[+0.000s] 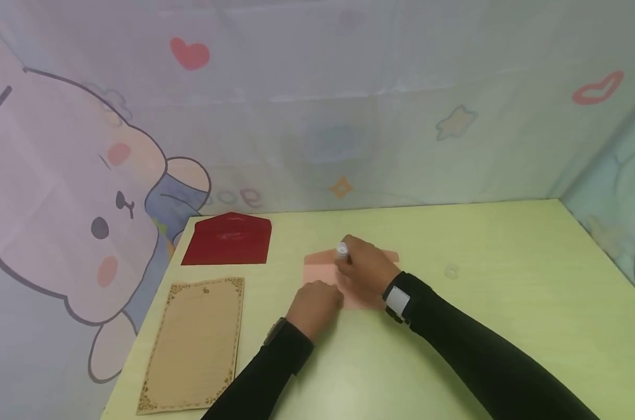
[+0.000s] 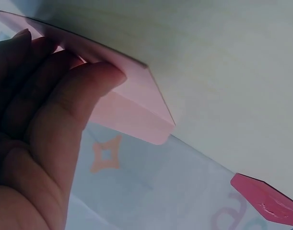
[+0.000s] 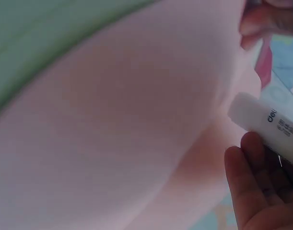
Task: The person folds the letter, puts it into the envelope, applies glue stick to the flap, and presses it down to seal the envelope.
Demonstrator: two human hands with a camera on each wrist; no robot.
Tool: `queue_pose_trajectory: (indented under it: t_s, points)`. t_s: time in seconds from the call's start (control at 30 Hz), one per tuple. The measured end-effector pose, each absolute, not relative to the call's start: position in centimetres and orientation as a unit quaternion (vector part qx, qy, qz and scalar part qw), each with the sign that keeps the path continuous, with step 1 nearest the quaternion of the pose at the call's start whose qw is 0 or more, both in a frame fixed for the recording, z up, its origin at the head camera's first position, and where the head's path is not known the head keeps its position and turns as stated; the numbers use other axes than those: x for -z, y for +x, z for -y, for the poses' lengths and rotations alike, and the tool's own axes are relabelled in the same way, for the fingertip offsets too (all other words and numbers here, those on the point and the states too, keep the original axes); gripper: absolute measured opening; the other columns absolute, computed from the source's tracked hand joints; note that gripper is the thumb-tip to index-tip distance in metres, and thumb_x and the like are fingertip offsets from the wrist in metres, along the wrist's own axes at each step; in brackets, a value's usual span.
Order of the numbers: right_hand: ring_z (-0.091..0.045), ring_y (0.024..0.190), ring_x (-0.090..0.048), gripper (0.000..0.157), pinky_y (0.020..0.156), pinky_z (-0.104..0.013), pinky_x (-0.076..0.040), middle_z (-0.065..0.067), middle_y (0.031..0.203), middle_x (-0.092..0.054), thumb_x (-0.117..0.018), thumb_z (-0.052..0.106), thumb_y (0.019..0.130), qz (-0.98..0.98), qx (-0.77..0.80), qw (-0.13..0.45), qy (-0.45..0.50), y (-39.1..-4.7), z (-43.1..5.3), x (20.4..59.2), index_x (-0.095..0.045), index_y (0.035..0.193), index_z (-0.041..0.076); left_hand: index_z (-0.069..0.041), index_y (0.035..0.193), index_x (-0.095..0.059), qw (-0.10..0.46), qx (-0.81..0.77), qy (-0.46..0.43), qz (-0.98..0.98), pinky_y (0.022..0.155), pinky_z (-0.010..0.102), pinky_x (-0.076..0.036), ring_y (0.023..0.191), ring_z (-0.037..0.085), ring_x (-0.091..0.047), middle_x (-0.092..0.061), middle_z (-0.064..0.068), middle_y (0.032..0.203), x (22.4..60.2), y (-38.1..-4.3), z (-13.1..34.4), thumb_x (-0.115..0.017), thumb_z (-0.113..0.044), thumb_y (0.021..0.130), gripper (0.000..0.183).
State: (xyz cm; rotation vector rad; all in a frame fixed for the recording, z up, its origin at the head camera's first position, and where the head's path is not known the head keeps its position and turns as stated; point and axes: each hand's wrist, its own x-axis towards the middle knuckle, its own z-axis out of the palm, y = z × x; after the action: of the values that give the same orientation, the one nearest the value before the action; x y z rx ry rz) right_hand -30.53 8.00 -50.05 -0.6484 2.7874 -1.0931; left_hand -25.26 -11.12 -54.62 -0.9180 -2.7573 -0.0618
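My right hand grips a white glue stick with dark lettering and holds it over the pink envelope. One end of the stick points at the paper near the flap fold. On the envelope's near left part rest the fingertips of my left hand, pressing it against the table. In the left wrist view the envelope's left edge and flap stick out past the fingers. Part of the envelope is hidden by both hands in the head view.
A red envelope lies at the table's back left. In front of it is a tan sheet of letter paper with a decorated border. Right of the pink envelope sits a small translucent cap or ring. A printed curtain hangs behind the table.
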Motion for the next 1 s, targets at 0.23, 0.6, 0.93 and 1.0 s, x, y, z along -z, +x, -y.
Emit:
queue_pose_trajectory:
  t_s: [0.23, 0.6, 0.93, 1.0]
  points:
    - [-0.020, 0.084, -0.056, 0.009, 0.080, -0.034, -0.050, -0.008, 0.094, -0.061, -0.061, 0.008, 0.107, -0.914, 0.337, 0.031, -0.223, -30.7, -8.2, 50.6, -0.061, 0.110, -0.001, -0.017, 0.066, -0.064, 0.101, -0.006, -0.287, 0.953, 0.050, 0.026, -0.030, 0.062, 0.008, -0.028, -0.034, -0.010, 0.060, 50.9, -23.4, 10.5, -0.081, -0.003, 0.094, 0.036]
    - [-0.021, 0.086, -0.060, 0.020, 0.083, -0.039, -0.056, -0.012, 0.099, -0.070, -0.066, 0.014, 0.107, -0.922, 0.316, 0.016, -0.223, -31.1, -12.4, 52.0, -0.061, 0.116, -0.003, -0.020, 0.075, -0.079, 0.090, -0.018, -0.282, 0.955, 0.053, 0.030, -0.052, 0.060, 0.008, -0.045, -0.066, -0.004, 0.062, 51.1, -23.5, 10.4, -0.081, -0.005, 0.099, 0.028]
    - [-0.013, 0.102, -0.073, 0.026, 0.091, -0.030, -0.062, -0.015, 0.123, -0.075, -0.076, 0.018, 0.107, -0.837, 0.540, 0.014, -0.088, -28.1, -14.0, 49.7, -0.070, 0.128, 0.003, -0.020, 0.064, -0.065, 0.136, 0.024, -0.305, 0.942, 0.049, 0.038, -0.051, 0.060, 0.007, -0.041, -0.054, -0.008, 0.059, 54.1, -24.9, 10.7, -0.075, 0.004, 0.088, 0.035]
    - [-0.008, 0.107, -0.076, 0.025, 0.098, -0.026, -0.065, -0.012, 0.130, -0.072, -0.073, 0.017, 0.111, -0.733, 0.676, 0.051, -0.047, -27.0, -13.7, 49.5, -0.068, 0.131, 0.004, -0.018, 0.068, -0.071, 0.128, 0.039, -0.295, 0.946, 0.051, 0.040, -0.054, 0.060, 0.009, -0.050, -0.060, -0.006, 0.061, 53.9, -25.2, 10.6, -0.077, -0.002, 0.092, 0.030]
